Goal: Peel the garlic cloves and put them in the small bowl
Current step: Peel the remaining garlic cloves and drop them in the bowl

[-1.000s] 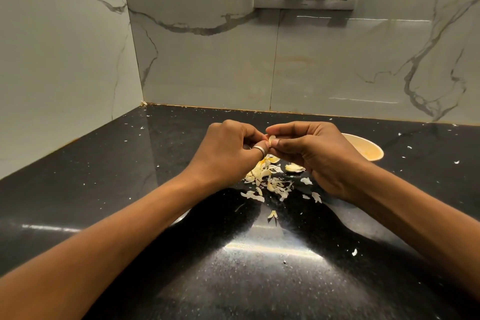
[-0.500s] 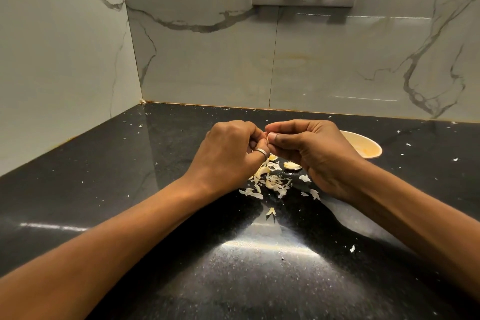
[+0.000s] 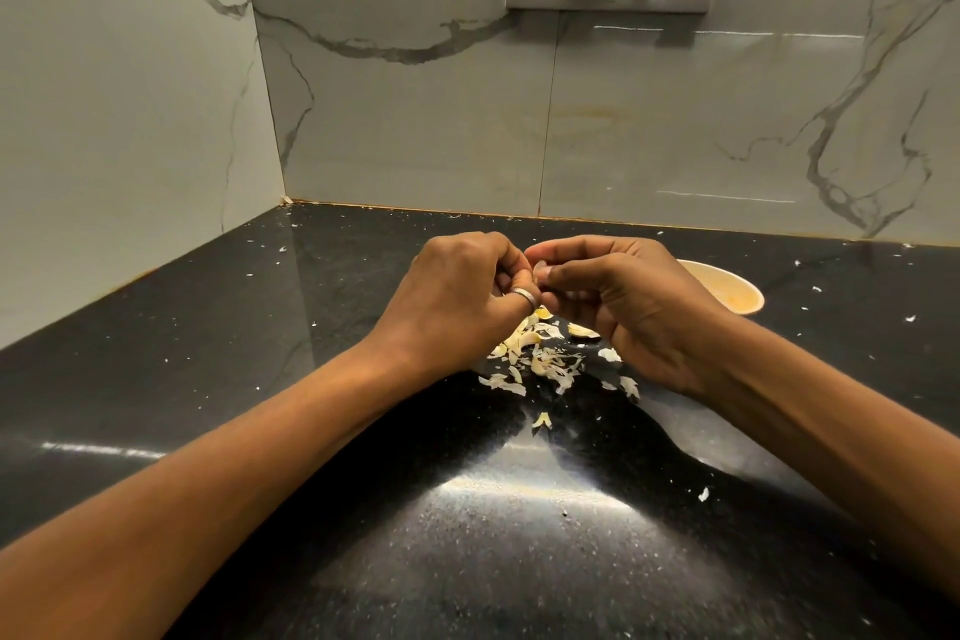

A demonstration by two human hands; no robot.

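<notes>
**Left hand** (image 3: 457,296): bare. It carries one ring (image 3: 524,297), a narrow silver-coloured metal band with a faintly textured face, on a finger at the side nearest the right hand. Which finger cannot be told.

**Right hand** (image 3: 634,307): bare, with a short-cut nail showing at the side facing the left hand.

**Left forearm** (image 3: 234,452): bare skin from the wrist behind the left hand to the picture's edge.

**Right forearm** (image 3: 831,411): bare likewise, from the wrist behind the right hand to the picture's edge.
</notes>
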